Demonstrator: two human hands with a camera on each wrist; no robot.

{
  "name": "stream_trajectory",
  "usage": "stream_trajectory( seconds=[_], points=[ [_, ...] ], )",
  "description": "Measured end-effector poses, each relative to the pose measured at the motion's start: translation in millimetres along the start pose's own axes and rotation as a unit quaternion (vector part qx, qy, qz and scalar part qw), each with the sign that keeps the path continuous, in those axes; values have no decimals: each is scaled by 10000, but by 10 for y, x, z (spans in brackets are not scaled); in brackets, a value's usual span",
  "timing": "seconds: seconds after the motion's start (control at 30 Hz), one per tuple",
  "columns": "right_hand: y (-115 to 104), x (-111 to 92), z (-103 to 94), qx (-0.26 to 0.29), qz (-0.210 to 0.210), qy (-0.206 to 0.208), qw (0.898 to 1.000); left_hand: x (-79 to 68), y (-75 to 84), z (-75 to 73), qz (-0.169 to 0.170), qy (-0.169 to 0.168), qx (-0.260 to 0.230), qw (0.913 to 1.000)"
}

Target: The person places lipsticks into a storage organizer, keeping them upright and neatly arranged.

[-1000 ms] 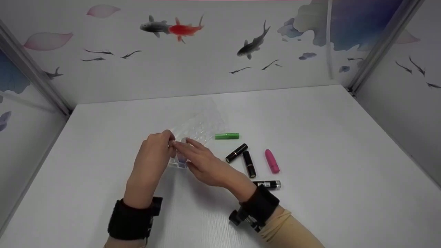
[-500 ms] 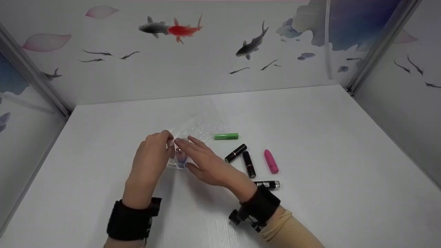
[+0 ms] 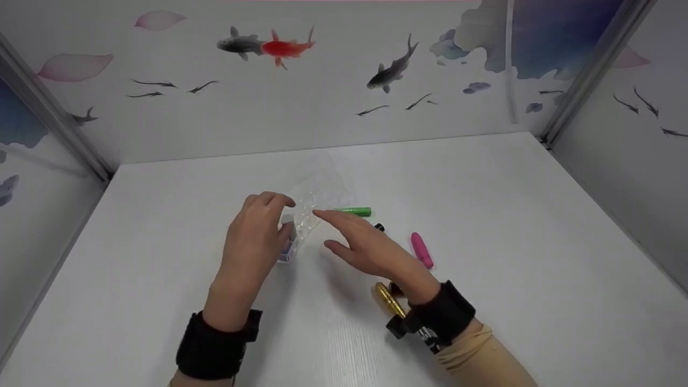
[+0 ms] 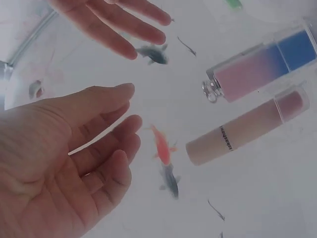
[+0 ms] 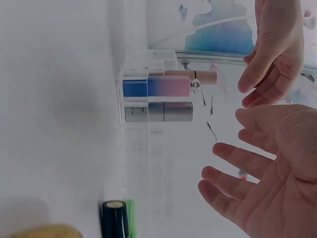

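Observation:
In the head view, my left hand [image 3: 255,231] hovers over the near-left end of a clear compartmented organizer [image 3: 317,193], fingers loosely bent around nothing. My right hand [image 3: 371,244] is to its right, fingers extended and holding nothing. Upright in the organizer are a blue-and-pink lip gloss tube [image 4: 252,72] with a silvery knob, a beige lipstick tube [image 4: 233,134] with lettering, and a silver-grey tube [image 5: 173,111]. Both hands are apart from these tubes in the wrist views. In the head view, the left hand partly hides them.
Right of the organizer lie a green tube [image 3: 356,212] and a pink bullet-shaped tube [image 3: 422,251]. A gold tube [image 3: 388,298] lies near my right wrist. Black lipsticks [image 5: 115,218] are mostly covered by the right arm in the head view. A fish-painted panel [image 3: 322,107] stands behind.
My hands have separated. The right moved rightward, now covering much of the black lipsticks, and the gold tube has come into view. The left shifted slightly forward and right, its fingers opening.

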State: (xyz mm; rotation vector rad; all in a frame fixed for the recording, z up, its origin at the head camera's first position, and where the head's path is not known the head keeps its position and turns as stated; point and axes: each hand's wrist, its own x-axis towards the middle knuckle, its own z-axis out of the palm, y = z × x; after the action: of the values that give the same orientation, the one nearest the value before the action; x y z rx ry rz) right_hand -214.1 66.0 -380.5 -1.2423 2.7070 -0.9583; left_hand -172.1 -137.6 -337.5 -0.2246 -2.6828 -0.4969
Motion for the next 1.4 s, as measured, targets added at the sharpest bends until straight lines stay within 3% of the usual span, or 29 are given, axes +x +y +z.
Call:
stream_trajectory(
  seconds=[0.2,0.37,0.53,0.63,0.8,0.93,1.07,1.2,1.4],
  points=[
    [146,-218,-200,-152,197,-350,9991,-36,128,100,724,157,-243,9970],
    [205,-362,-347,-310,701,-876,9932,-65,230,209,1041,-15,-168,9944],
    [281,-461,-442,-380,752,-1185,9894,-89,342,346,1396,-218,-175,9898],
    [321,-540,-480,-388,724,-1322,9878,-107,404,419,1632,-569,-329,9844],
    [340,-695,-497,-671,871,-1612,9808,-134,511,527,1888,-1639,-492,9670],
    [284,-765,-462,-777,938,-1808,9759,-144,594,616,1882,-2386,-475,9515],
    [206,-768,-397,-676,798,-1930,9756,-150,678,688,1840,-2916,-254,9383],
    [147,-764,-325,-764,781,-2063,9724,-148,754,768,1834,-3229,-4,9285],
    [109,-785,-224,-1256,824,-1873,9707,-147,792,895,1891,-3221,147,9275]
  ],
)
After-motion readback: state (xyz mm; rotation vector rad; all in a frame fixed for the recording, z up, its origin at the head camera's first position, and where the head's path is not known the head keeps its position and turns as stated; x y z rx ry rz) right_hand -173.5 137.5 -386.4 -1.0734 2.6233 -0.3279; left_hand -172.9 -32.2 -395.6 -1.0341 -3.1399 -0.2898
